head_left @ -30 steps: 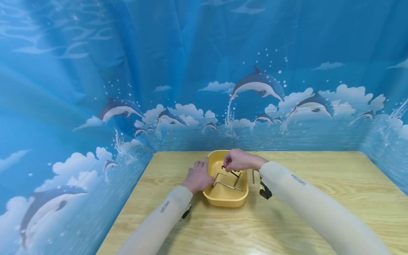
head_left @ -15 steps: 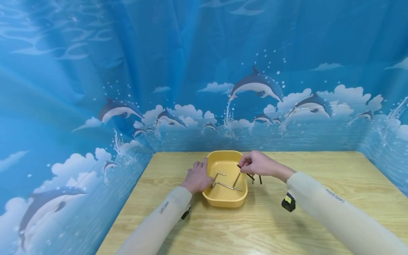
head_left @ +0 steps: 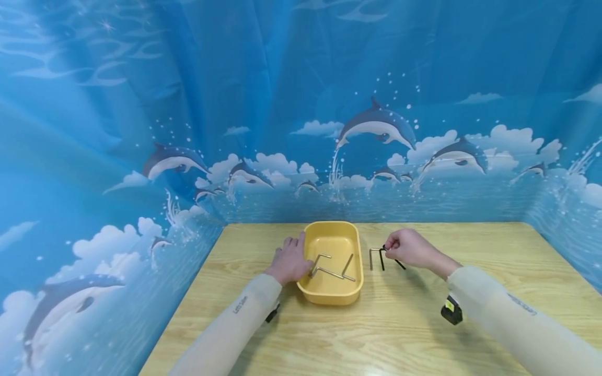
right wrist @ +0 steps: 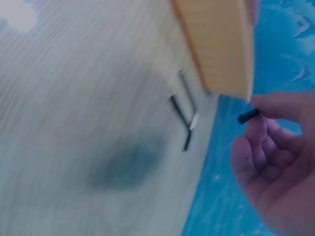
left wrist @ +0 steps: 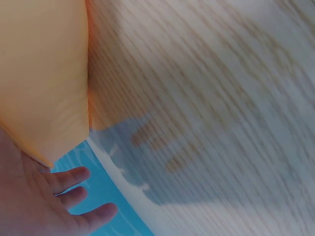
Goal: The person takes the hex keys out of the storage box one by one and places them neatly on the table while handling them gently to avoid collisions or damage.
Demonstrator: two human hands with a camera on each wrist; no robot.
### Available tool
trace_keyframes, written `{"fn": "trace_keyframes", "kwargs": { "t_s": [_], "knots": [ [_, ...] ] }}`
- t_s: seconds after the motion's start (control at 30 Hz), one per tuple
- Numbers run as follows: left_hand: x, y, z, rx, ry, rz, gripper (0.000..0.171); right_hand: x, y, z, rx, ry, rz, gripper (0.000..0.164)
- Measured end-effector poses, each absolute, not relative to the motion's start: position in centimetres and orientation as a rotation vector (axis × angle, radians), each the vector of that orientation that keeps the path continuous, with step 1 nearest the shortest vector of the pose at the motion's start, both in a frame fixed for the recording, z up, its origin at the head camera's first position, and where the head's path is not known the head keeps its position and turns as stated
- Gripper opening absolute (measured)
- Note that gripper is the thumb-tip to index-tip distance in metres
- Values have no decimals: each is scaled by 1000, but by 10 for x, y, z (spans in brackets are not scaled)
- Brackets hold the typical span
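My right hand [head_left: 411,247] pinches a black hex key [head_left: 400,264] between thumb and fingertips, just above the table to the right of the yellow bin [head_left: 330,297]. In the right wrist view the short tip of the hex key [right wrist: 247,116] sticks out of the pinch. A silver hex key [head_left: 371,259] and another black hex key [head_left: 382,260] lie between the bin and that hand. Inside the bin lie silver L-shaped hex keys [head_left: 331,273]. My left hand [head_left: 289,261] rests against the bin's left rim, its fingers spread and fairly straight in the left wrist view.
The bin stands near the back of the wood-grain table [head_left: 301,339]. Behind and to the left hangs a blue curtain [head_left: 282,104] printed with dolphins. Wood surface extends to the right and in front of the bin.
My right hand has moved from over the bin out to the right, carrying the black hex key, and past the keys on the table. The left hand has stayed at the bin's rim.
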State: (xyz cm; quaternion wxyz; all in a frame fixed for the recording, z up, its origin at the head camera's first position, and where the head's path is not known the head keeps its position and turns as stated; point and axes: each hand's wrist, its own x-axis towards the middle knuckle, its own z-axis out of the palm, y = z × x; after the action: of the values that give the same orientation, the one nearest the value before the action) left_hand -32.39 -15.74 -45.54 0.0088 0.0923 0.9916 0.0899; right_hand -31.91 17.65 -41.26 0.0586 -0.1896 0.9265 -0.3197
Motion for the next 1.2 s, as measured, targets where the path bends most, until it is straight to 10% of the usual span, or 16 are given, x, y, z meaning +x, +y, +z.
{"fn": "trace_keyframes", "kwargs": {
  "t_s": [1.2],
  "knots": [
    [-324, -160, -460, 297, 3098, 370, 87, -312, 199, -465, -278, 2906, -699, 29]
  ]
}}
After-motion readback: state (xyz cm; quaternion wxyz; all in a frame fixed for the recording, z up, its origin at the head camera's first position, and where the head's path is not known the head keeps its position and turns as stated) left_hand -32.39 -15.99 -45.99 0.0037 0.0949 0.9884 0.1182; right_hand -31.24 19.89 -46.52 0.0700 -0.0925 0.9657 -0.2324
